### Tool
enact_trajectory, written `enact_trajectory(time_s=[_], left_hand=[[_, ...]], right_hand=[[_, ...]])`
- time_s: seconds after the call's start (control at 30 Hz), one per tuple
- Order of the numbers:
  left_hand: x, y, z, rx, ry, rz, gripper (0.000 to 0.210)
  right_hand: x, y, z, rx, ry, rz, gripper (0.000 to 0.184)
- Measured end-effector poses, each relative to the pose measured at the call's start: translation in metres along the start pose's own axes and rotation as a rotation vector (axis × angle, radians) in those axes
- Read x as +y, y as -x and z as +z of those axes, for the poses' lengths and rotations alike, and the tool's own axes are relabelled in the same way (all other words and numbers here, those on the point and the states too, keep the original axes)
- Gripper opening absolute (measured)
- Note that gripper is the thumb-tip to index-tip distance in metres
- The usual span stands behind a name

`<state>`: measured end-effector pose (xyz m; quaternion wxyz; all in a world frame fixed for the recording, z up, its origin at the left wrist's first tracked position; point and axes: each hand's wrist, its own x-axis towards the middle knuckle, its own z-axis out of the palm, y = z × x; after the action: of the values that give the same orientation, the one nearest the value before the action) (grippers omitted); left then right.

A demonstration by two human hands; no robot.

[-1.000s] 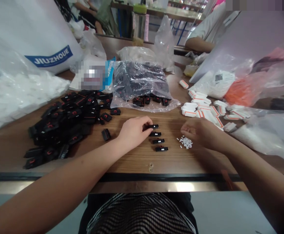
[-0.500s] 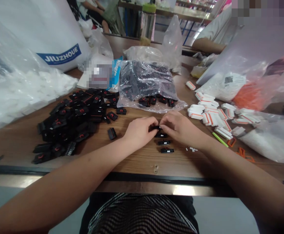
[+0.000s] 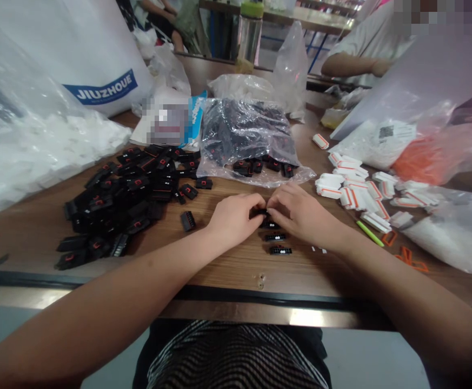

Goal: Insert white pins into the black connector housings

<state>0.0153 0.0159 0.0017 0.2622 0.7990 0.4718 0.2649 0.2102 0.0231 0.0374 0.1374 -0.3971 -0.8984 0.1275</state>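
Note:
My left hand [image 3: 238, 217] is closed in a pinch on the left end of a small black connector housing [image 3: 264, 212]. From the other side, the fingers of my right hand [image 3: 294, 212] close on the same piece, hiding much of it. Just below the fingertips, several black connector housings lie in a column, among them one housing [image 3: 275, 237] and the nearest housing [image 3: 280, 250], with white dots on their faces. Tiny white pieces [image 3: 313, 249] lie beside my right wrist, partly covered by it. A single black connector [image 3: 187, 221] rests left of my left hand.
A heap of black connectors [image 3: 138, 183] spreads to the left. Behind my hands lies a clear bag [image 3: 247, 129] of black parts. White parts with orange strips [image 3: 353, 189], a green stick [image 3: 369, 233] and orange rings [image 3: 412, 259] lie right. A co-worker's arm [image 3: 353, 65] shows beyond.
The view has shifted slightly. My right forearm now covers more of the tiny white pieces. Both hands keep their pinch on the connector with hardly any movement.

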Motion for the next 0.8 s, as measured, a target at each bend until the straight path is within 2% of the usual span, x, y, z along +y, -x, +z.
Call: enact_trajectory(time_s=[0.27, 0.43, 0.57, 0.8], left_hand=[[0.000, 0.000, 0.000, -0.007, -0.011, -0.012, 0.012], [0.000, 0.000, 0.001, 0.000, -0.028, 0.002, 0.010], [0.000, -0.001, 0.001, 0.001, -0.027, -0.006, 0.012], [-0.002, 0.000, 0.002, -0.003, 0.026, -0.014, 0.012]], right_hand=[[-0.004, -0.001, 0.000, -0.005, 0.039, -0.016, 0.010], [-0.006, -0.001, -0.004, -0.042, 0.132, -0.055, 0.019], [-0.006, 0.003, -0.010, -0.001, 0.206, -0.103, 0.019], [-0.013, 0.007, -0.009, 0.026, 0.139, -0.097, 0.018]])
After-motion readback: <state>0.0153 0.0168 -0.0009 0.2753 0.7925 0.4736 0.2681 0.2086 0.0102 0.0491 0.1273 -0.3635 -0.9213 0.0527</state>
